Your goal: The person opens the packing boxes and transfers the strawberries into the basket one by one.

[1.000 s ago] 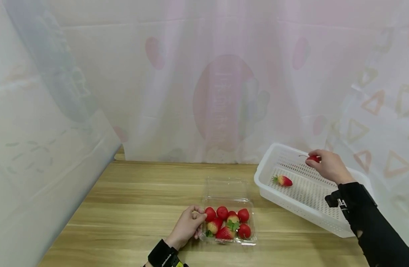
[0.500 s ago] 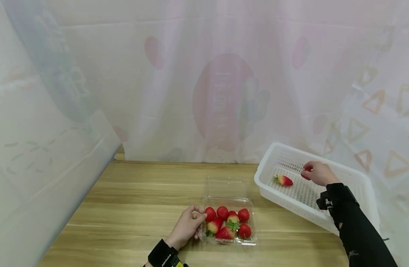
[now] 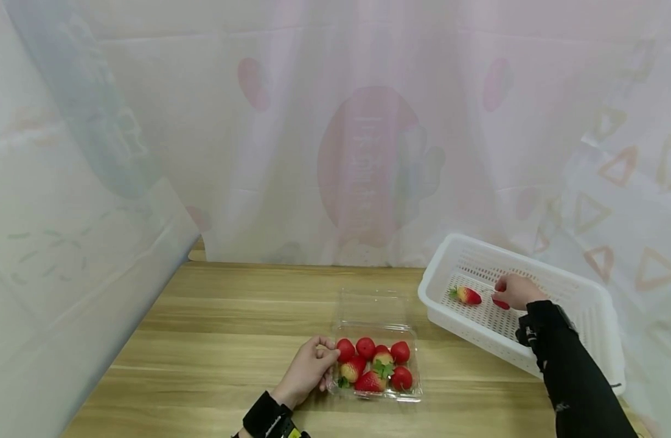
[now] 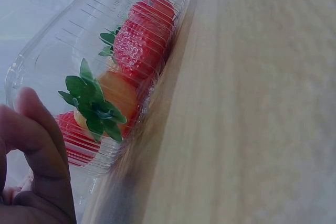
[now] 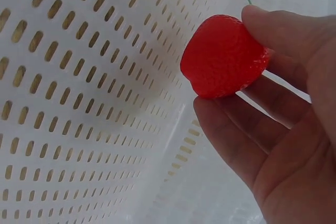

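Note:
My right hand (image 3: 518, 291) reaches down inside the white perforated basket (image 3: 441, 310). Between its thumb and fingertips it holds a red cherry (image 5: 223, 56) with a thin green stem, low over the basket's floor. A strawberry (image 3: 469, 296) with a green cap lies in the basket, left of that hand. At the table's front, my left hand (image 3: 308, 368) pinches the left edge of a clear plastic clamshell box (image 3: 376, 328). Inside the box are several strawberries (image 4: 107, 100) and round red cherries (image 3: 401, 378). The box's lid (image 3: 373, 304) is folded back.
The basket stands at the table's back right, slanted, against the patterned sheet (image 3: 622, 255). A pale sheet (image 3: 379, 152) hangs along the back, and another (image 3: 83, 243) stands at the left. Wood tabletop (image 3: 220, 328) lies left of the clamshell box.
My right hand has moved left and down into the basket with the cherry in its grip. The left hand, the clamshell box and the basket have stayed put.

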Motion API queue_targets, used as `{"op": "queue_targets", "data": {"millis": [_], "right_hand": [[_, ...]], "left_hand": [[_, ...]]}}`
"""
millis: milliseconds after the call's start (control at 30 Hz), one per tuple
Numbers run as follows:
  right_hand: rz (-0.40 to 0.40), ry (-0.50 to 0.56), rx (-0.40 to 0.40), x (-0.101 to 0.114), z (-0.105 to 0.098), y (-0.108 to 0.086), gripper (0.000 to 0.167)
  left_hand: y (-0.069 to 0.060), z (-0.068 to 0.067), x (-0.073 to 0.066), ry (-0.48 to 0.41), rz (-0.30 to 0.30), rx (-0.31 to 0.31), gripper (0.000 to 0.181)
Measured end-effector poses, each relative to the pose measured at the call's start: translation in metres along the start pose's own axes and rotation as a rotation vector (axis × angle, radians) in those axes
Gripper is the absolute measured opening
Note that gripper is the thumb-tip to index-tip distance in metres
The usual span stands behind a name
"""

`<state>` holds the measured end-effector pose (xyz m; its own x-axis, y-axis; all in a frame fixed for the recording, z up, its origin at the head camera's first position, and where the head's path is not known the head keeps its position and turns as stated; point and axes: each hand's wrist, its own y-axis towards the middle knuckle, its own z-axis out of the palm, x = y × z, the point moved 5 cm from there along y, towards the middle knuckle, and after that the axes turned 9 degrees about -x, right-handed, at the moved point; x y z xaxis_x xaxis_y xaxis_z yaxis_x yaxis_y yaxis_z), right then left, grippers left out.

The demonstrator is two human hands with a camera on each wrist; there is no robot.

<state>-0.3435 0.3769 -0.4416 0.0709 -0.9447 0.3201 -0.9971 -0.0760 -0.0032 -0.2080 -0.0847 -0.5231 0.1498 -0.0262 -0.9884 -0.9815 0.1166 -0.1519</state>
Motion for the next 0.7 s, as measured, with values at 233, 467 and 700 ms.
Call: {"op": "queue_targets", "data": {"millis": [233, 467, 700], "right_hand": [[-0.033, -0.017, 0.04, 0.0005, 0.0029, -0.0031, 0.016], [-0.009, -0.021, 0.068, -0.0025, 0.0048, -0.0019, 0.021], [0.031, -0.02, 0.108, -0.008, 0.0099, 0.0003, 0.027]], "left_hand": [[-0.0004, 0.0004, 0.0003, 0.0, -0.004, 0.001, 0.023], [-0.0004, 0.0003, -0.0004, -0.007, -0.005, 0.004, 0.023], [-0.0016, 0.0005, -0.0014, -0.001, -0.015, 0.007, 0.022]]}}
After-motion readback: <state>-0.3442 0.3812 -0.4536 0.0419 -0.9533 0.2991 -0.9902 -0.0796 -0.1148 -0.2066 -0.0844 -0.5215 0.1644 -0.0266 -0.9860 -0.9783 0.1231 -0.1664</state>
